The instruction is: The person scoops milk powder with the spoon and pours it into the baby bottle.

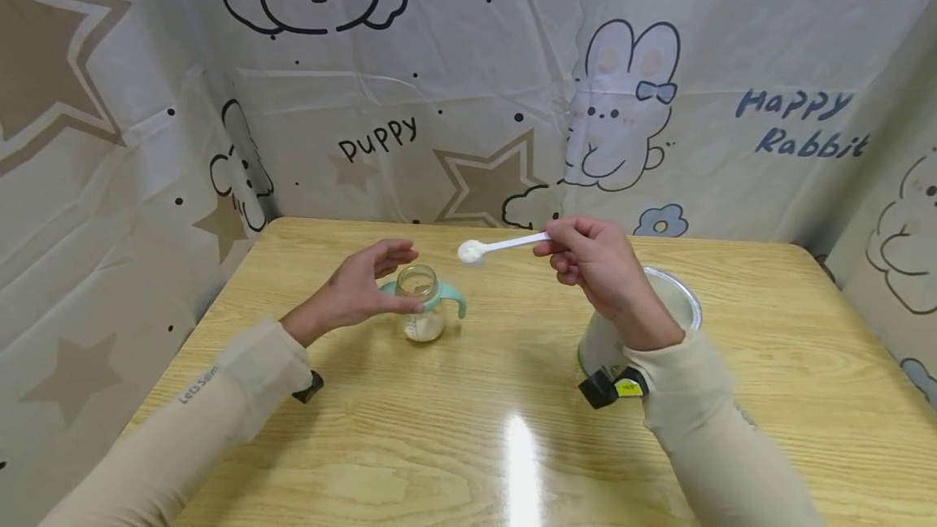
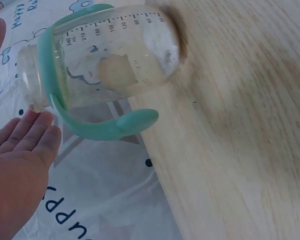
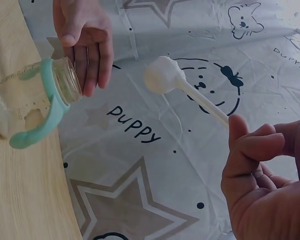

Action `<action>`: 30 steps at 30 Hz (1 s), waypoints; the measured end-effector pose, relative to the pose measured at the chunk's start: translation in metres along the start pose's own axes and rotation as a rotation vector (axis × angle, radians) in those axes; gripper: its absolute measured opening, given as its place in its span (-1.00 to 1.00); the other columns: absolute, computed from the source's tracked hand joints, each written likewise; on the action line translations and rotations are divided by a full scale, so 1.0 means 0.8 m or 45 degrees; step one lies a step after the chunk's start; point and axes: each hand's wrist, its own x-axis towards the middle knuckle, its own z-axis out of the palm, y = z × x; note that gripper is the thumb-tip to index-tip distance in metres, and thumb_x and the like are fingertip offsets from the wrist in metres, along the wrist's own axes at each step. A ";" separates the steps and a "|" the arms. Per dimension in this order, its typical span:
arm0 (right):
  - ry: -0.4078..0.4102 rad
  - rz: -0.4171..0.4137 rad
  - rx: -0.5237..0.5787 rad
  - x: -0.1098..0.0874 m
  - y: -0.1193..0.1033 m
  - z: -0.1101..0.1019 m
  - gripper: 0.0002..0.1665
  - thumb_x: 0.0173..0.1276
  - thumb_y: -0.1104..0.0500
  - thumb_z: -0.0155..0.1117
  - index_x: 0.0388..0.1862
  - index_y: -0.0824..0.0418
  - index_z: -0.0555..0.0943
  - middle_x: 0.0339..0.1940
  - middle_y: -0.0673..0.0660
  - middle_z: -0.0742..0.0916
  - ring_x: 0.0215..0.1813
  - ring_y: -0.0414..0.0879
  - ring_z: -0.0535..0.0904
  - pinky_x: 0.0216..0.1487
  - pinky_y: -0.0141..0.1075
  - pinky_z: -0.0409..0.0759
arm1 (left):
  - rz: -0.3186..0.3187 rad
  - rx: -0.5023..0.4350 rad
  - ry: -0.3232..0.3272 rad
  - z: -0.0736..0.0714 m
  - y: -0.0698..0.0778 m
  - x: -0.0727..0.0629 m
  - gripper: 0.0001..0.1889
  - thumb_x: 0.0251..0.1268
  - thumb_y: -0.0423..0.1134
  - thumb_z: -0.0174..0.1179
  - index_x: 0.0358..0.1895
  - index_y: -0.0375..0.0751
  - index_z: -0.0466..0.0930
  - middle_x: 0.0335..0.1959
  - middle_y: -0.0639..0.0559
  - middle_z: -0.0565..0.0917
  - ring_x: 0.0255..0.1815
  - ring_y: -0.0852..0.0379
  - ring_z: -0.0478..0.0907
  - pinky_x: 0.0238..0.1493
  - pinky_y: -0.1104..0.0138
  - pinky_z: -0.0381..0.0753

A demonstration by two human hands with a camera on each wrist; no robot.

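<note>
One loaded scoop (image 1: 505,245), mid-frame, pinched in the right hand's grip (image 1: 596,267), long axis pointing left. Bottle (image 1: 424,325) stands lower-left of it, way closer to the left hand (image 1: 357,287), fingers loose, unclenched.

The left forearm (image 1: 190,421), cream-sleeved, extends forward and inward to a bare left wrist (image 1: 298,325); the left hand (image 1: 359,287) is spread in a wide C, palm turned inward, its thumb well apart from fingers lying side by side. The right forearm (image 1: 732,437), likewise sleeved, angles forward and inward to a right wrist (image 1: 651,328) exposed above the cuff. The right hand (image 1: 603,275) is raised in a pinch grip between thumb and forefinger, remaining fingers curled toward the palm.
</note>
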 end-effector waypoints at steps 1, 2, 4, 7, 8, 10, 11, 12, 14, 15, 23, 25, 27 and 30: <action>-0.002 0.002 -0.006 0.001 0.001 0.002 -0.81 0.58 0.26 0.06 -0.27 0.23 0.58 -0.50 -0.02 0.74 -0.55 -0.29 0.39 -0.58 -0.54 0.37 | -0.004 -0.002 -0.001 0.000 -0.001 0.000 -0.08 0.02 -0.29 0.57 0.45 -0.36 0.24 0.38 -0.25 0.43 0.43 -0.19 0.32 0.48 0.01 0.24; -0.002 0.003 -0.008 0.002 0.002 0.004 -0.81 0.58 0.26 0.06 -0.27 0.23 0.57 -0.50 -0.02 0.74 -0.55 -0.29 0.39 -0.58 -0.54 0.37 | -0.008 -0.009 -0.002 0.001 -0.003 0.000 -0.08 0.02 -0.28 0.57 0.46 -0.36 0.24 0.38 -0.25 0.43 0.43 -0.19 0.32 0.48 0.01 0.24; -0.004 0.007 -0.009 0.004 0.005 0.007 -0.81 0.58 0.26 0.05 -0.26 0.23 0.57 -0.51 -0.02 0.73 -0.55 -0.28 0.39 -0.57 -0.54 0.37 | -0.015 -0.017 0.001 0.002 -0.005 0.000 -0.07 0.02 -0.29 0.57 0.46 -0.36 0.24 0.37 -0.26 0.43 0.43 -0.19 0.32 0.48 0.01 0.24; -0.007 0.015 -0.014 0.007 0.008 0.013 -0.84 0.58 0.26 0.05 -0.22 0.27 0.55 -0.51 -0.03 0.73 -0.55 -0.28 0.38 -0.57 -0.54 0.36 | -0.022 -0.015 0.006 0.004 -0.008 0.000 -0.08 0.01 -0.29 0.57 0.46 -0.36 0.24 0.37 -0.26 0.44 0.42 -0.19 0.32 0.47 0.01 0.25; -0.007 0.018 -0.019 0.008 0.009 0.015 -0.84 0.58 0.26 0.05 -0.19 0.29 0.55 -0.51 -0.03 0.73 -0.55 -0.28 0.38 -0.57 -0.54 0.36 | -0.023 -0.015 0.007 0.005 -0.009 0.000 -0.08 0.01 -0.29 0.57 0.46 -0.36 0.25 0.37 -0.25 0.44 0.42 -0.19 0.32 0.47 0.01 0.26; -0.011 0.025 -0.026 0.009 0.010 0.019 -0.85 0.58 0.26 0.05 -0.16 0.32 0.53 -0.50 -0.03 0.73 -0.54 -0.28 0.38 -0.56 -0.54 0.36 | -0.027 -0.009 0.012 0.006 -0.010 0.000 -0.08 0.01 -0.29 0.57 0.45 -0.35 0.26 0.36 -0.25 0.45 0.42 -0.19 0.33 0.46 0.01 0.27; -0.011 0.027 -0.034 0.010 0.011 0.021 -0.85 0.58 0.26 0.05 -0.14 0.33 0.53 -0.50 -0.03 0.73 -0.53 -0.28 0.37 -0.56 -0.54 0.36 | -0.024 -0.003 0.013 0.006 -0.011 -0.001 -0.09 0.01 -0.28 0.57 0.45 -0.35 0.26 0.36 -0.25 0.45 0.42 -0.20 0.33 0.46 0.00 0.27; -0.012 0.029 -0.041 0.010 0.011 0.023 -0.85 0.58 0.26 0.05 -0.13 0.34 0.53 -0.50 -0.03 0.73 -0.53 -0.28 0.37 -0.56 -0.54 0.36 | -0.022 0.001 0.014 0.007 -0.012 -0.001 -0.09 0.01 -0.28 0.57 0.44 -0.35 0.27 0.36 -0.26 0.45 0.41 -0.21 0.33 0.45 0.00 0.28; -0.013 0.034 -0.045 0.011 0.012 0.027 -0.84 0.58 0.25 0.05 -0.12 0.34 0.53 -0.49 -0.03 0.73 -0.53 -0.27 0.37 -0.55 -0.54 0.36 | -0.023 -0.003 0.016 0.008 -0.013 -0.001 -0.09 0.01 -0.28 0.57 0.44 -0.36 0.27 0.36 -0.26 0.45 0.41 -0.22 0.34 0.44 -0.02 0.29; -0.015 0.036 -0.043 0.012 0.013 0.029 -0.84 0.58 0.25 0.05 -0.12 0.34 0.53 -0.49 -0.03 0.73 -0.53 -0.27 0.37 -0.55 -0.54 0.36 | -0.024 -0.004 0.018 0.008 -0.014 -0.001 -0.09 0.01 -0.28 0.57 0.44 -0.36 0.27 0.35 -0.26 0.45 0.41 -0.22 0.34 0.44 -0.02 0.30; -0.033 0.036 -0.009 0.018 0.020 0.039 -0.83 0.57 0.28 0.06 -0.18 0.33 0.57 -0.53 -0.03 0.73 -0.56 -0.28 0.36 -0.58 -0.52 0.35 | 0.001 -0.010 0.030 0.013 -0.020 0.002 -0.13 -0.01 -0.32 0.58 0.40 -0.41 0.31 0.31 -0.30 0.49 0.36 -0.23 0.40 0.39 -0.05 0.37; -0.029 0.035 -0.022 0.019 0.023 0.042 -0.83 0.56 0.27 0.07 -0.17 0.35 0.57 -0.53 -0.03 0.73 -0.55 -0.28 0.36 -0.58 -0.52 0.36 | 0.005 -0.007 0.032 0.014 -0.020 0.002 -0.13 -0.02 -0.31 0.58 0.39 -0.40 0.33 0.31 -0.29 0.49 0.36 -0.22 0.41 0.38 -0.04 0.38; -0.024 0.034 -0.037 0.020 0.025 0.045 -0.83 0.56 0.26 0.08 -0.14 0.37 0.57 -0.52 -0.03 0.73 -0.55 -0.28 0.37 -0.57 -0.52 0.37 | 0.006 -0.004 0.033 0.015 -0.021 0.003 -0.14 -0.03 -0.30 0.59 0.38 -0.39 0.34 0.32 -0.28 0.48 0.38 -0.21 0.39 0.39 -0.03 0.37; -0.016 0.034 -0.059 0.022 0.028 0.048 -0.80 0.55 0.26 0.10 -0.10 0.41 0.56 -0.51 -0.03 0.73 -0.54 -0.28 0.38 -0.56 -0.52 0.39 | 0.006 -0.006 0.037 0.017 -0.021 0.004 -0.14 -0.02 -0.29 0.59 0.38 -0.38 0.35 0.34 -0.28 0.46 0.41 -0.21 0.35 0.41 -0.03 0.35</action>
